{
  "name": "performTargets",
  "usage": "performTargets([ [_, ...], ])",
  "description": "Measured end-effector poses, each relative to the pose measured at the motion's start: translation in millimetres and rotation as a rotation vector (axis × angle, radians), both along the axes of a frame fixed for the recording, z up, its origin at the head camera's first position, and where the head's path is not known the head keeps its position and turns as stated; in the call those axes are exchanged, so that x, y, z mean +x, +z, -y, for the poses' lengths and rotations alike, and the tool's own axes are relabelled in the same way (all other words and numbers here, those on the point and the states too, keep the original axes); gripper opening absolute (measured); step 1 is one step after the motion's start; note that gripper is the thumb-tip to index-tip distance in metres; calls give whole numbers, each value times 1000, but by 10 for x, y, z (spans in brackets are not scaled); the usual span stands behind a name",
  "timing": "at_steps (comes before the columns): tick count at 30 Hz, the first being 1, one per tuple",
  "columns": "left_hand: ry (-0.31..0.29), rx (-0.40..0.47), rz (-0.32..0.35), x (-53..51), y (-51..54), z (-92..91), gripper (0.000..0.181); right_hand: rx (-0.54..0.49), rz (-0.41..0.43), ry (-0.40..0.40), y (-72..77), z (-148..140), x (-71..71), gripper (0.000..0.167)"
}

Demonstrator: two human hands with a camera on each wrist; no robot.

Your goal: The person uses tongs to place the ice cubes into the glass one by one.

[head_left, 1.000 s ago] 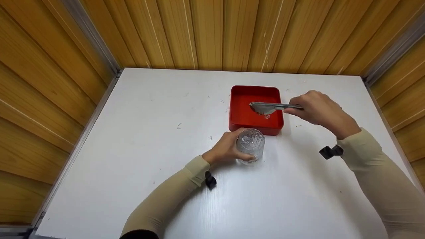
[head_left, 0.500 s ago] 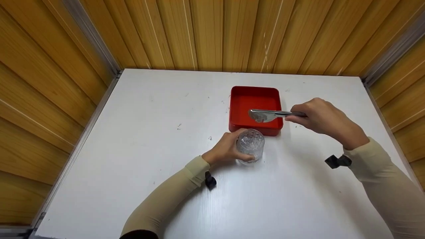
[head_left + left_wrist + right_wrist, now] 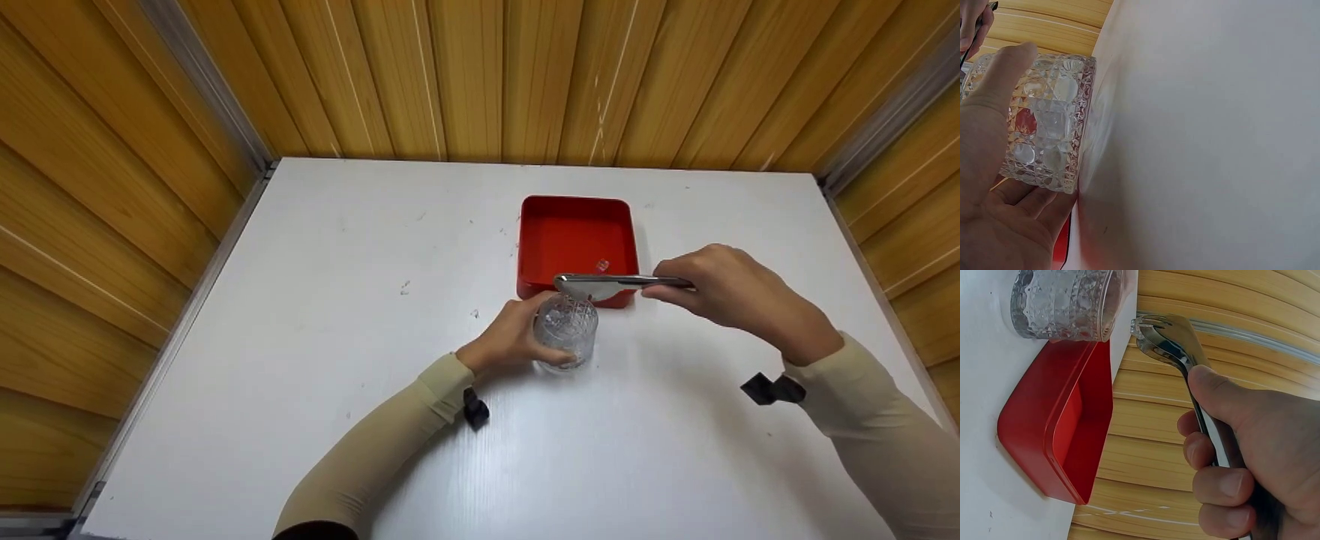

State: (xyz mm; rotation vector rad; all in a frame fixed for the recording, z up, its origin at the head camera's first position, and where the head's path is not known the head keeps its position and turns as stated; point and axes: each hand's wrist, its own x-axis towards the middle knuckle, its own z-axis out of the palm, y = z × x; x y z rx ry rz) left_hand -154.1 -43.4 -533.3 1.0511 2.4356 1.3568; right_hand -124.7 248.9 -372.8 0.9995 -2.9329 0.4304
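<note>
My left hand [image 3: 514, 337] grips a clear cut-pattern glass [image 3: 1044, 126] standing upright on the white table, thumb on the near side and fingers round the far side. Clear lumps seem to lie inside it, hard to tell from the pattern. My right hand [image 3: 731, 296] holds metal tongs [image 3: 1165, 340] by their handle. Between the tong tips sits a small clear piece [image 3: 1135, 326], like an ice cube. In the head view the tongs overlap the glass's far rim and the near wall of a red square box [image 3: 559, 247]. One small clear cube [image 3: 602, 265] lies in that box.
The red box stands directly behind the glass. A white table [image 3: 337, 300] carries small scattered marks. Wood-look panels [image 3: 465, 75] rise at its back and both sides. Black wrist-worn pieces [image 3: 772, 388] stick out from the sleeves.
The right hand has brought the tongs from over the red box toward me, to the glass's far rim. The cube in the box now shows uncovered. The left hand and glass stay put.
</note>
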Motion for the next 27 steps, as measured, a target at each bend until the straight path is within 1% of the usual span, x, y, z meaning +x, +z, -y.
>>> performTargets([
  [5, -4, 11, -8, 0, 1, -4, 78, -4, -22, 18, -33, 3, 60, 16],
  [11, -2, 2, -37, -2, 1, -7, 82, -27, -59, 57, -78, -5, 108, 17],
  [15, 3, -6, -15, -4, -2, -7, 80, -22, -47, 59, -88, 9, 118, 16],
  [20, -1, -1, -3, -12, -14, -1, 80, -5, -32, 51, -99, 29, 119, 14],
  [27, -2, 13, 1, -10, -12, -3, 84, -9, -50, 65, -113, 48, 122, 14],
])
